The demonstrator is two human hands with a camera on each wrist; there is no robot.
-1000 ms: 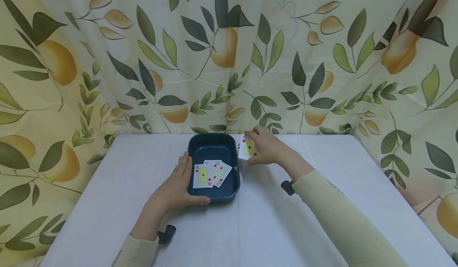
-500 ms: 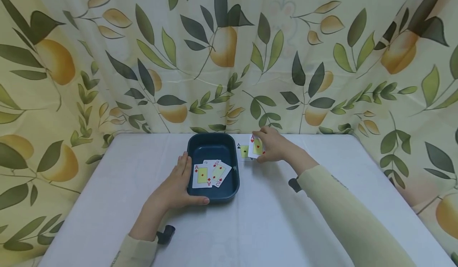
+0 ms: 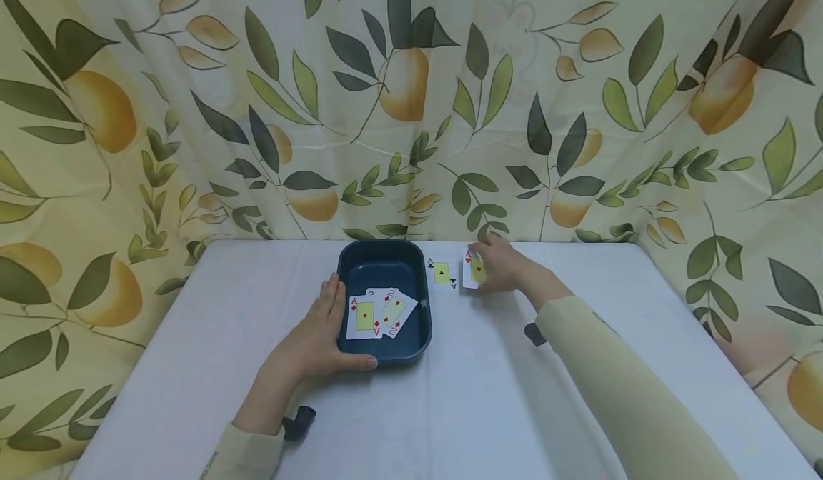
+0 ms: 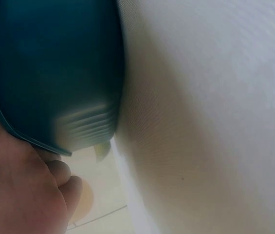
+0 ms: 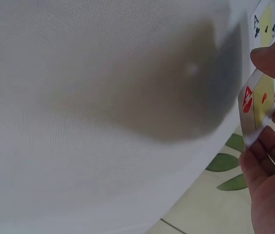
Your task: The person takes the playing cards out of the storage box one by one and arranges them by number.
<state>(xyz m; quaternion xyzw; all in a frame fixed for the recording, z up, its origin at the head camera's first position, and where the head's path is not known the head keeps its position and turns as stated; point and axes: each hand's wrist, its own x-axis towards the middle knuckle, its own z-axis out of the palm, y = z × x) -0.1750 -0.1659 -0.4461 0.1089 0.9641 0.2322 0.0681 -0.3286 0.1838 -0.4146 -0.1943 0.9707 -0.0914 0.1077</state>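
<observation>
My left hand (image 3: 321,333) rests against the dark blue tray (image 3: 386,251), fingers straight along its left side and thumb at the near edge. In the left wrist view, the palm and several fingertips press the tray's wall (image 4: 54,58). Inside the tray lie an ace of diamonds (image 3: 364,316) and two overlapping cards (image 3: 400,310), the upper one a two of diamonds. My right hand (image 3: 504,262) pinches an ace of hearts (image 3: 474,269) between thumb and fingers; the right wrist view shows this card (image 5: 259,102) tilted and slightly bowed.
An ace of clubs (image 3: 441,276) lies face up on the white tablecloth (image 3: 450,408), between the tray and my right hand. A fruit-patterned curtain (image 3: 411,180) hangs along the table's far edge. Each wrist carries a small black camera.
My right hand has moved right with the ace of hearts, away from the tray, uncovering the ace of clubs. The left hand and tray have stayed in place.
</observation>
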